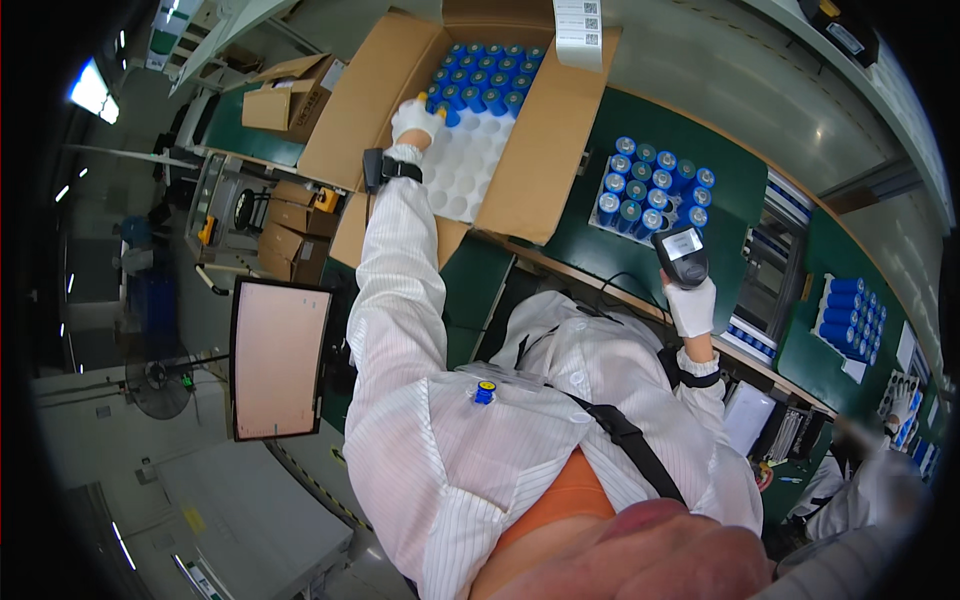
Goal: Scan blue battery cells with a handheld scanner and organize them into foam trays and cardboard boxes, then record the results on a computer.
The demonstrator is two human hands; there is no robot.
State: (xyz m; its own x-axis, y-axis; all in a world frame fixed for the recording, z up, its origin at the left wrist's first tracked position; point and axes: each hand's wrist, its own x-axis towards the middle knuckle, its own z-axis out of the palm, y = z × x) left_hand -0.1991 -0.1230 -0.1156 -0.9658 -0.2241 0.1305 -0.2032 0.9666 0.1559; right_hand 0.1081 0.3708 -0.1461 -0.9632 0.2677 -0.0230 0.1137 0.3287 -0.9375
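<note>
Head view: 1 blue plastic-wrapped cylindrical cell [451,117] is at upper centre of the frame, in the brown cardboard carton [545,165], immediately right of the fingertips of the white-gloved left hand [414,121], the nearer hand. Its long axis appears roughly upright; exact tilt and finger closure cannot be told. White-gloved right hand [692,306], right of centre: fingers wrapped around 1 dark handheld scanner [686,268].

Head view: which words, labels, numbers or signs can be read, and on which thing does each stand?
No wording is quoted here.
White label strip by the open carton: square codes, small print unreadable.
Handheld device in the right hand: screen text too small.
Monitor: faint marks, unreadable.
Smaller brown carton: dark print, not copied.
</note>
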